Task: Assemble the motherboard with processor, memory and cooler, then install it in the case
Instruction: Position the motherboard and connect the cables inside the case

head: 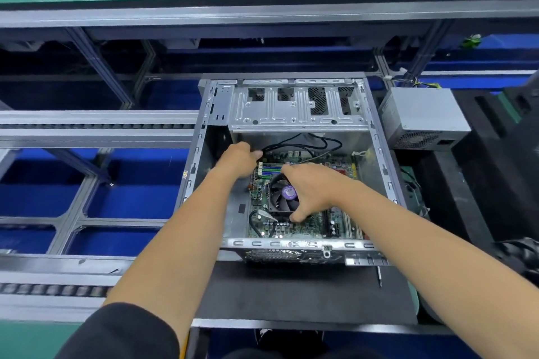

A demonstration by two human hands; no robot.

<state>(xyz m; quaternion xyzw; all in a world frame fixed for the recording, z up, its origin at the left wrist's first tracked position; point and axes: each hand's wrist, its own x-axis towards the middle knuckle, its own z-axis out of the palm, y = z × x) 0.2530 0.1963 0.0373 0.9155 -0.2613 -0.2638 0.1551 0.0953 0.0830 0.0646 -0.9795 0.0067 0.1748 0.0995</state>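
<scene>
Right hand (313,189) grips the cooler (284,198), left (240,156) pinches the board's (291,230) far-left corner, inside the case (291,243).

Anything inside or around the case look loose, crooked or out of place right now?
Mostly fine. A black cable loops loose over the motherboard in the case; the power supply sits outside, right of it. A screwdriver lies on the mat.

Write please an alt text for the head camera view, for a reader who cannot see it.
Two bare hands reach into an open silver metal computer case: the right hand grips the round black cooler fan on the green motherboard, and the left hand touches the board's far left corner by a black cable. A grey metal power supply box sits outside, right of the case.
</scene>
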